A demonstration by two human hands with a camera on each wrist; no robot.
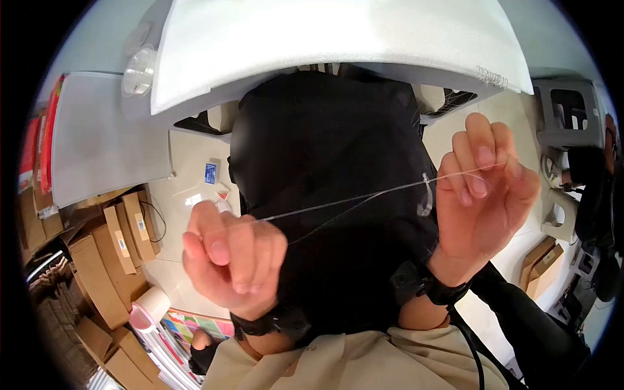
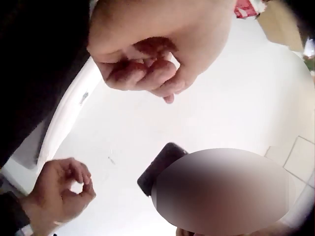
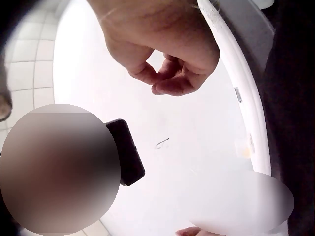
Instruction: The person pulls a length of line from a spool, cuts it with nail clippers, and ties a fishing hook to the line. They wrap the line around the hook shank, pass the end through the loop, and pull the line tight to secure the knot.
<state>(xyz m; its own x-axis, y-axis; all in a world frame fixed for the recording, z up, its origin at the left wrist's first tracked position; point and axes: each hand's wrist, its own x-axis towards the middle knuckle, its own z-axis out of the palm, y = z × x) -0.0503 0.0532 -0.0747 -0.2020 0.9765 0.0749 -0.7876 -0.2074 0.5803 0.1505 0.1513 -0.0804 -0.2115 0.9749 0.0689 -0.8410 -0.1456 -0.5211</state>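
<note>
Above a dark lap, we are seeing two bare hands stretching a thin clear thread (image 1: 351, 200) between them. The left hand (image 1: 231, 260) is sitting lower, with its fingers curling in tightly and its fingertips pinching one end of the thread. The right hand (image 1: 484, 192) is sitting higher and well apart from it, with its fingers bending toward the thumb and pinching the other end. The thread is running taut across a black cloth (image 1: 325, 143) that is filling the middle of the head view. A small clear loop (image 1: 425, 195) is hanging from the thread just beside the right hand. Beyond the cloth, a white foam sheet (image 1: 338, 39) is lying on a table, and a clear plastic cup (image 1: 138, 71) is standing near its left corner. Cardboard boxes (image 1: 97, 260) are crowding the floor on the left, and a grey stool (image 1: 569, 110) is standing on the right.
</note>
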